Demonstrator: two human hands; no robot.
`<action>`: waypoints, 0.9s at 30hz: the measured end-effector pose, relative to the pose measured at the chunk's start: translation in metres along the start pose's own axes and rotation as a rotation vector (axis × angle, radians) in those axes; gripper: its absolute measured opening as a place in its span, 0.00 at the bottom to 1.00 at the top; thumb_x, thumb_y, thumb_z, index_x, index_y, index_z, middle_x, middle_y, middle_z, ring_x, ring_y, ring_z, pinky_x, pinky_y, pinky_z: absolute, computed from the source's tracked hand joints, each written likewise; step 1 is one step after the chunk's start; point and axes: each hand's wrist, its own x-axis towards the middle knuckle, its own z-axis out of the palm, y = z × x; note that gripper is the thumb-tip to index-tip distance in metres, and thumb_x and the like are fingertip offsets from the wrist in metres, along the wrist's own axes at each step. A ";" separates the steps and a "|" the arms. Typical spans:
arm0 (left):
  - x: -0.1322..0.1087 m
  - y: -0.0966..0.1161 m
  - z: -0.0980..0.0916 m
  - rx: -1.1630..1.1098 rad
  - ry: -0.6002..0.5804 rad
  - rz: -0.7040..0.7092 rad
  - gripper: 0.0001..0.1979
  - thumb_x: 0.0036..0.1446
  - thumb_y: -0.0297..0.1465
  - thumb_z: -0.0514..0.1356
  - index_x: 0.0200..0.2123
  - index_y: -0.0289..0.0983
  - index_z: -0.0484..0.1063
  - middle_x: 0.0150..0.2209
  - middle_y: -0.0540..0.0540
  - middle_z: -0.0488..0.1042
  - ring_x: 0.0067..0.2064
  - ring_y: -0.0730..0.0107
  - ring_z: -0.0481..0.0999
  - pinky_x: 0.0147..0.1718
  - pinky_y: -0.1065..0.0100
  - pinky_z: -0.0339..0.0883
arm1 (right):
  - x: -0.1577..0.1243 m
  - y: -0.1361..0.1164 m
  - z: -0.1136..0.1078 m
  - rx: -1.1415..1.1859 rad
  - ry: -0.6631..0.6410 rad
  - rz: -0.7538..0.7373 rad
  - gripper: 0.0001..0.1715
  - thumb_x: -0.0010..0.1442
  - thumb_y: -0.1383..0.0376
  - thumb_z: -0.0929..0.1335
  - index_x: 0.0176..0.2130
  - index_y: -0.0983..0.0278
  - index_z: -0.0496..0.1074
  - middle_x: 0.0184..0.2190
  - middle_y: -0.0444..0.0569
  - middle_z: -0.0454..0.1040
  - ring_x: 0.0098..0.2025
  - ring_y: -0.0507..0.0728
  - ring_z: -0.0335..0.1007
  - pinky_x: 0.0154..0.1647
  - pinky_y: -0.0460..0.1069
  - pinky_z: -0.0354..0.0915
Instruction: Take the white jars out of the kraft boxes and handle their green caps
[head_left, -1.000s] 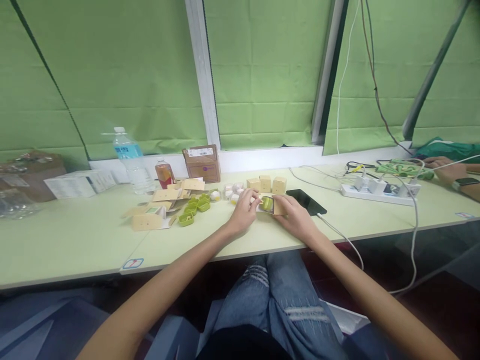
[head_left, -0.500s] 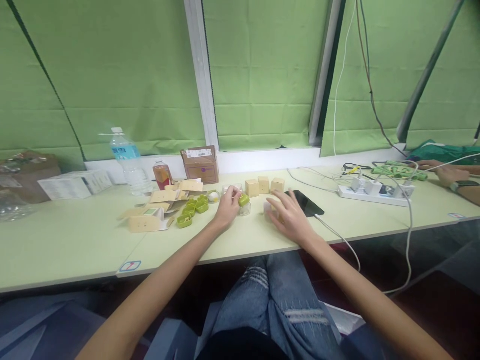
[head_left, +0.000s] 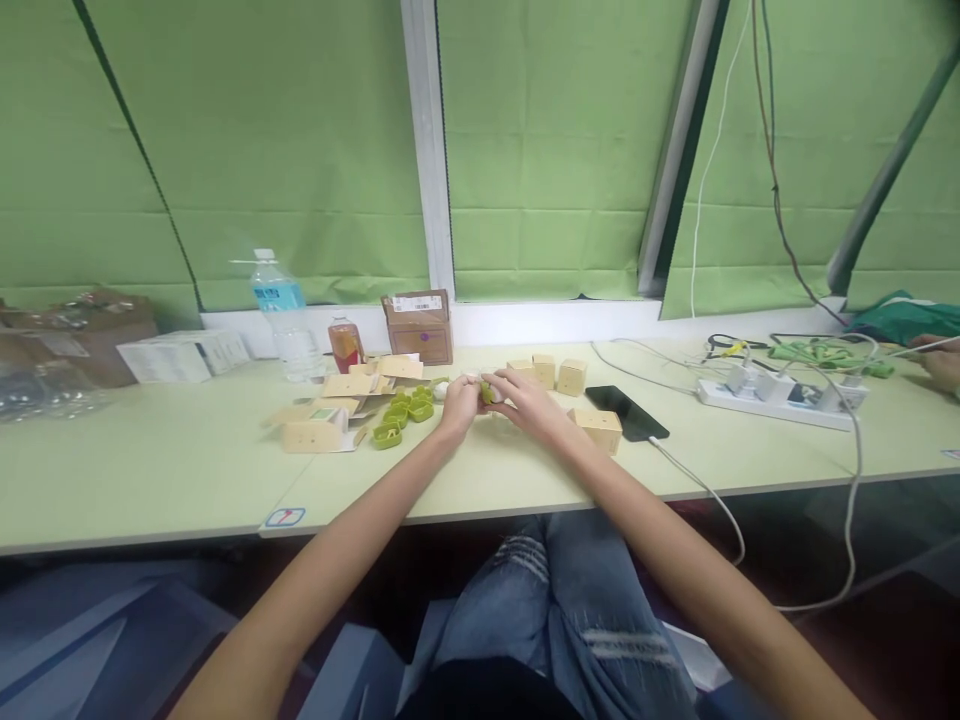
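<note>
1. Green piece (head_left: 487,392) is pinched between both hands, just above the table (head_left: 187,470), mid-scene towards the far side.
2. Left hand (head_left: 459,402) and right hand (head_left: 527,402) close narrow on it from either side. I'd judge that a steadying grip for something so small.
3. It looks small, rounded and yellow-green; finer detail is blurred.
4. Tan box (head_left: 600,428) lies just right of the right hand.

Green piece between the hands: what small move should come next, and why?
Probably carry the green piece right to the tan box: left hand and right hand both pinch it, and that box lies unheld beside the right wrist.
</note>
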 end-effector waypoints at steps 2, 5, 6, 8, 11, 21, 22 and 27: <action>-0.006 0.002 0.004 0.041 -0.015 0.044 0.07 0.57 0.34 0.64 0.32 0.37 0.71 0.24 0.52 0.71 0.24 0.72 0.70 0.22 0.73 0.64 | -0.007 0.004 0.006 0.011 0.042 0.038 0.29 0.71 0.62 0.65 0.68 0.57 0.61 0.59 0.58 0.71 0.56 0.65 0.73 0.51 0.58 0.74; -0.016 0.007 0.010 0.188 -0.143 0.234 0.11 0.60 0.40 0.64 0.39 0.37 0.75 0.33 0.48 0.77 0.33 0.69 0.76 0.31 0.71 0.69 | -0.015 0.009 0.009 0.017 0.133 0.077 0.30 0.71 0.62 0.65 0.69 0.59 0.60 0.59 0.60 0.71 0.58 0.66 0.72 0.53 0.59 0.73; -0.019 0.009 0.011 0.255 -0.197 0.313 0.13 0.62 0.41 0.63 0.42 0.37 0.75 0.36 0.46 0.79 0.36 0.67 0.78 0.35 0.69 0.71 | -0.016 0.010 0.009 0.029 0.154 0.086 0.30 0.71 0.62 0.65 0.69 0.59 0.60 0.59 0.60 0.72 0.57 0.65 0.73 0.53 0.59 0.73; -0.022 0.010 0.011 0.393 -0.278 0.447 0.15 0.65 0.41 0.60 0.46 0.37 0.76 0.43 0.43 0.80 0.42 0.64 0.79 0.42 0.65 0.72 | -0.017 0.014 0.010 0.050 0.160 0.101 0.32 0.71 0.62 0.65 0.70 0.59 0.58 0.57 0.60 0.74 0.53 0.64 0.76 0.51 0.59 0.74; -0.024 0.010 0.010 0.551 -0.306 0.557 0.15 0.70 0.39 0.53 0.49 0.37 0.75 0.47 0.40 0.79 0.48 0.59 0.78 0.51 0.60 0.69 | -0.018 0.019 0.012 0.045 0.136 0.109 0.36 0.69 0.61 0.67 0.72 0.60 0.56 0.55 0.61 0.76 0.48 0.64 0.78 0.47 0.58 0.75; -0.025 0.007 0.014 0.770 -0.269 0.644 0.17 0.69 0.27 0.46 0.55 0.35 0.68 0.51 0.35 0.75 0.54 0.55 0.74 0.55 0.55 0.66 | -0.019 0.015 0.018 0.036 0.189 0.062 0.34 0.71 0.62 0.60 0.71 0.68 0.55 0.58 0.67 0.73 0.54 0.68 0.76 0.52 0.62 0.74; -0.025 0.008 0.015 0.783 -0.265 0.643 0.16 0.69 0.27 0.46 0.54 0.35 0.69 0.50 0.35 0.75 0.52 0.55 0.74 0.54 0.55 0.66 | -0.018 0.015 0.019 0.034 0.191 0.061 0.34 0.71 0.62 0.60 0.71 0.68 0.55 0.59 0.67 0.72 0.54 0.68 0.76 0.52 0.62 0.74; -0.023 0.010 0.018 0.754 -0.240 0.627 0.14 0.69 0.27 0.46 0.47 0.37 0.70 0.42 0.39 0.76 0.45 0.57 0.75 0.49 0.57 0.67 | -0.017 0.015 0.018 0.021 0.193 0.067 0.34 0.71 0.64 0.60 0.72 0.66 0.54 0.60 0.66 0.72 0.55 0.68 0.75 0.51 0.63 0.74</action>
